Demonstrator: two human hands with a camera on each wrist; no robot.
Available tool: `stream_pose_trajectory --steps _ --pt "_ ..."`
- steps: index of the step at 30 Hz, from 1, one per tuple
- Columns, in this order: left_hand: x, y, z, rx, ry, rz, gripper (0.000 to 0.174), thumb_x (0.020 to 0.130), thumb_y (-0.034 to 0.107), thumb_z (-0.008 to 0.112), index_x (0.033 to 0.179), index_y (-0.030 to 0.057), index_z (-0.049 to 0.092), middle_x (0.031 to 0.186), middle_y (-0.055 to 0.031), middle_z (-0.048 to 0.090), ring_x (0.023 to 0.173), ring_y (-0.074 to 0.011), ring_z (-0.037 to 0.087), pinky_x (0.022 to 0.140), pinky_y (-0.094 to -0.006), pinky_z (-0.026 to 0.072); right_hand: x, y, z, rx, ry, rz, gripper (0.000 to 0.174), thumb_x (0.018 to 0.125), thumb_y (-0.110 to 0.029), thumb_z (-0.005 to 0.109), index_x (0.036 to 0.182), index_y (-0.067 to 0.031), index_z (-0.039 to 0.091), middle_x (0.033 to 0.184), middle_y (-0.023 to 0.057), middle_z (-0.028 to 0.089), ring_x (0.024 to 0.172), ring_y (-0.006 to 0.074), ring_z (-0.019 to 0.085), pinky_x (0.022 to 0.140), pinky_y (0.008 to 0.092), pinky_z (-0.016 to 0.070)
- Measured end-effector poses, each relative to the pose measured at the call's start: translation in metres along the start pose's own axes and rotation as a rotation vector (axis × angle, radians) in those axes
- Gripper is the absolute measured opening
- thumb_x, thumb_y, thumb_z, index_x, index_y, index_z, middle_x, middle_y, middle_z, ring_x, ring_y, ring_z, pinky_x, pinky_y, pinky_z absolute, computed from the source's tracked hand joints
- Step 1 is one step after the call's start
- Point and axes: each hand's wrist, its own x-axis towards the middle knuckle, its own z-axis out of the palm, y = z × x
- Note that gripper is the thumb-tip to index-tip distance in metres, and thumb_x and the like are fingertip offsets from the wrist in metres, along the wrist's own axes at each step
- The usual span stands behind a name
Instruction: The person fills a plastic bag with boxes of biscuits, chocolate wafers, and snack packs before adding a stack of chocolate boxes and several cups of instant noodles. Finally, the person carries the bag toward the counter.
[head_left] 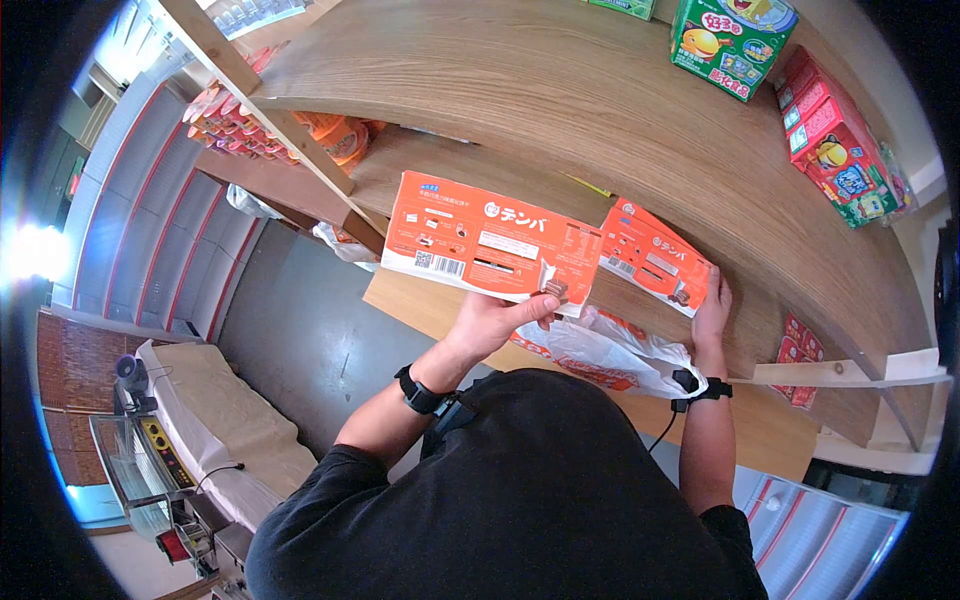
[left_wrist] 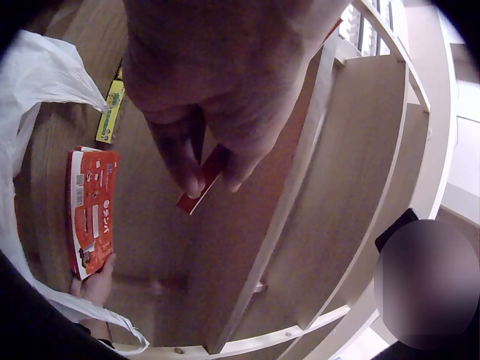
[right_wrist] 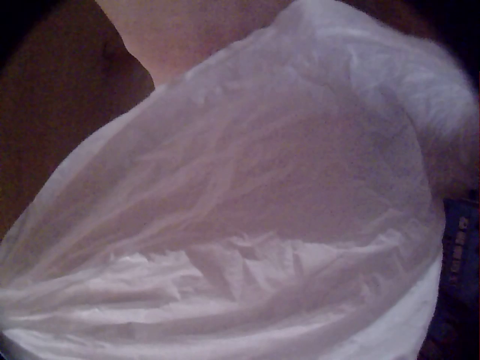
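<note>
My left hand [head_left: 492, 325] grips a flat orange-red box [head_left: 490, 240] at its lower right corner, thumb on the printed face; the left wrist view shows this box [left_wrist: 204, 184] edge-on between the fingertips. A second orange-red box [head_left: 655, 258] is held at its right end by my right hand [head_left: 712, 308], low over the wooden shelf. From the right wrist hangs a white plastic bag [head_left: 610, 350] with red print, below both boxes. That bag [right_wrist: 247, 187] fills most of the right wrist view and hides the right fingers there.
Green box [head_left: 730, 45] and red packs [head_left: 835, 140] stand on the upper shelf [head_left: 540, 75]. Orange tubs [head_left: 335, 135] sit left behind a wooden post [head_left: 310, 150]. A yellow-green pack [left_wrist: 110, 111] lies on the shelf. Red packs [head_left: 798, 355] are at the lower right.
</note>
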Motion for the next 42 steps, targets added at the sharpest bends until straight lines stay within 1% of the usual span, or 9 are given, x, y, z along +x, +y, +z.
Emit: stream_pose_trajectory --steps 9,15,27,33,42 --pt "-0.001 0.003 0.001 0.014 0.002 0.000 0.025 0.092 0.008 0.075 0.113 0.0000 0.066 0.102 -0.0094 0.071 0.080 -0.0179 0.068 0.069 -0.0322 0.0588 -0.001 0.000 0.000 0.015 -0.001 0.001 0.049 0.106 -0.038 0.054 0.125 0.0057 0.063 0.120 0.0115 0.068 0.107 0.0169 0.063 0.097 0.0323 0.0476" --pt "-0.002 0.003 0.002 -0.008 -0.006 0.010 0.024 0.092 0.007 0.074 0.113 0.0001 0.066 0.103 -0.0096 0.071 0.080 -0.0181 0.068 0.069 -0.0321 0.0586 0.001 0.001 -0.001 -0.032 0.004 0.002 0.048 0.106 -0.038 0.053 0.123 0.0058 0.064 0.120 0.0111 0.068 0.108 0.0174 0.062 0.098 0.0328 0.0463" --pt "-0.002 0.003 0.001 0.010 -0.003 -0.001 0.024 0.092 0.008 0.074 0.113 -0.0002 0.066 0.101 -0.0094 0.071 0.081 -0.0181 0.068 0.069 -0.0322 0.0582 -0.004 -0.006 0.004 0.002 0.019 0.032 0.048 0.107 -0.038 0.053 0.123 0.0058 0.064 0.118 0.0105 0.069 0.105 0.0159 0.063 0.094 0.0311 0.0482" --pt "-0.002 0.005 0.002 0.015 -0.008 0.006 0.024 0.093 0.009 0.074 0.113 0.0002 0.065 0.100 -0.0092 0.070 0.080 -0.0182 0.068 0.069 -0.0320 0.0579 -0.004 -0.006 0.003 -0.012 -0.009 -0.010 0.048 0.107 -0.038 0.052 0.121 0.0059 0.065 0.116 0.0105 0.069 0.103 0.0161 0.064 0.094 0.0313 0.0485" --pt "-0.002 0.003 0.000 0.013 -0.008 0.000 0.024 0.093 0.009 0.074 0.114 0.0002 0.064 0.101 -0.0095 0.070 0.079 -0.0179 0.067 0.068 -0.0319 0.0579 -0.002 -0.003 0.002 -0.008 -0.006 -0.017 0.048 0.107 -0.039 0.053 0.121 0.0056 0.065 0.115 0.0105 0.070 0.103 0.0160 0.064 0.094 0.0314 0.0485"
